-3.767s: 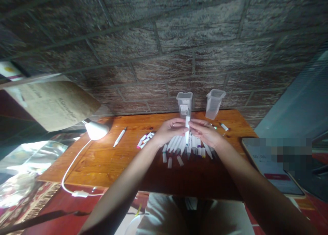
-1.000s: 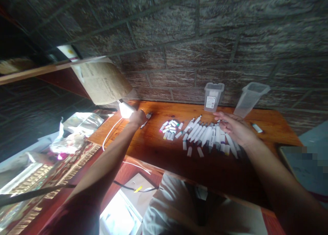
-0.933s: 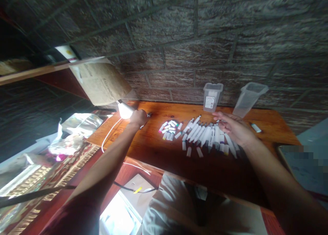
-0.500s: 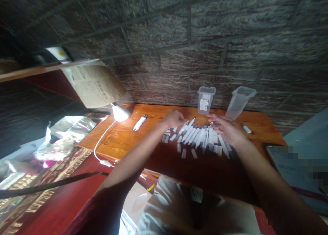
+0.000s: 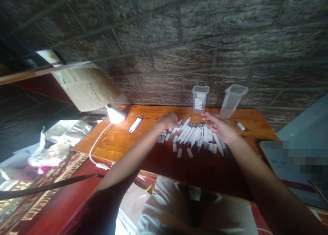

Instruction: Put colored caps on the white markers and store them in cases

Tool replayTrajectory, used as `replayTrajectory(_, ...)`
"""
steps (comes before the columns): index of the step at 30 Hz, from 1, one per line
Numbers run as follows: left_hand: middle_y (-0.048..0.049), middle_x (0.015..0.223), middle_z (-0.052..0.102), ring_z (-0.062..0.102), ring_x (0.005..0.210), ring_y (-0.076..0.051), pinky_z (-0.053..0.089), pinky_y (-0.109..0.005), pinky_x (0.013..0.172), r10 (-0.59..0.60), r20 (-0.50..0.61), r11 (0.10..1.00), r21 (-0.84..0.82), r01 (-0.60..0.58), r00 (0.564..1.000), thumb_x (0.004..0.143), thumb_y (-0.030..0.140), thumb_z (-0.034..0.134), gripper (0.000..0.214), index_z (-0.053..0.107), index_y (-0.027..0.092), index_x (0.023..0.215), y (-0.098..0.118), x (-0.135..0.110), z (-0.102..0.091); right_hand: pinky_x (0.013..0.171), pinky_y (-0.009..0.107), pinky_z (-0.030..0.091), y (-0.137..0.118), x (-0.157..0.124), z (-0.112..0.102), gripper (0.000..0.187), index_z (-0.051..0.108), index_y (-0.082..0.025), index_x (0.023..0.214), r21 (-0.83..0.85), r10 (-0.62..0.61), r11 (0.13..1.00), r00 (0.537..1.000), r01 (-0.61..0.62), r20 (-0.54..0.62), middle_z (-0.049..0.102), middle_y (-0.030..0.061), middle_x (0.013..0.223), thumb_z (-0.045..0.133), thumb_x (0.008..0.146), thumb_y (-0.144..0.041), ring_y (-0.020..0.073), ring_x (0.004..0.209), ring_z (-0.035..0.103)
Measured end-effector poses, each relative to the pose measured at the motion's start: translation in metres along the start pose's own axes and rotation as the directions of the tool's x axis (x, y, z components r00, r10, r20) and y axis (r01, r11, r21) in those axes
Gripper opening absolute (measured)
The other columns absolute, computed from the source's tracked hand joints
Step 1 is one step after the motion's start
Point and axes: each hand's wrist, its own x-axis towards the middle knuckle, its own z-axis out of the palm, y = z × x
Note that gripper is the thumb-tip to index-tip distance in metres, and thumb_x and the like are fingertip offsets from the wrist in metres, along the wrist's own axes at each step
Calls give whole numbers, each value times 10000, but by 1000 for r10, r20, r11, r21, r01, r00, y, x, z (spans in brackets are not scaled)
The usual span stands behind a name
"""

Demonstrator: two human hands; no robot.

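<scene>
Your left hand (image 5: pixel 167 120) lies knuckles-up on the wooden table (image 5: pixel 143 142) with its fingers curled under. Whether they pinch anything I cannot tell, as the palm side is hidden. Your right hand (image 5: pixel 217 127) sits just beside it, palm down, with the fingers loosely stretched toward the left hand and nothing seen clasped in them.

Between and under both hands runs the row of markers (image 5: pixel 194 135). They have white barrels and lie side by side, touching, fanned slightly so their far ends lean away from you. A few show coloured bands or tips near the ends closest to you, purple and yellow among them, though the dim light blurs the shades. Your right hand covers the right part of the row. Your left fingertips rest at its left end, over a small heap of short pieces (image 5: pixel 164 136).

Just nearer you than the row lie three loose caps (image 5: pixel 179 153), set apart from it. Beyond your hands, against the brick wall, stand two clear tubs: one with a label (image 5: pixel 200 98) and a tilted one (image 5: pixel 233 100). A lone marker (image 5: pixel 240 126) lies just right of your right hand. Well left of your left hand are two pens (image 5: pixel 135 124) and a lit lamp (image 5: pixel 115 114).
</scene>
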Motion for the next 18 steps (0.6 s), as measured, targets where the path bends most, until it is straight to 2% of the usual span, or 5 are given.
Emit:
replayTrajectory(5,-65,788,762,684,747,-204,467,-254,656,-29,7,1000,-3,29,1000,635,397,782,253,786,186,773,1,5,1,417,236,145,-1,0,0,376,793,-213,883,-12,1,1000,1000,-1,-7,706,56,880,833,661,-515,50,509,376)
replayTrajectory(9,-42,657,709,639,635,-177,430,-250,577,-27,6,999,-44,27,1000,629,380,764,224,768,166,695,1,9,3,419,237,135,-3,-1,1,373,792,-213,868,-3,10,1000,1000,-10,-18,703,52,866,844,648,-510,44,499,371)
replayTrajectory(15,11,509,587,538,543,-126,363,-240,516,12,-36,984,-178,-18,999,626,331,762,180,715,160,595,-2,3,-3,422,240,134,-6,-1,3,350,797,-215,849,13,10,1000,999,-10,-35,703,44,835,843,642,-494,44,489,356)
replayTrajectory(18,18,553,592,520,543,-108,369,-228,516,51,-56,956,-285,-65,997,696,397,732,252,724,146,677,-2,-7,-13,421,238,129,-5,-1,3,365,789,-215,837,13,-4,1000,999,4,-33,717,48,829,847,626,-507,39,475,361)
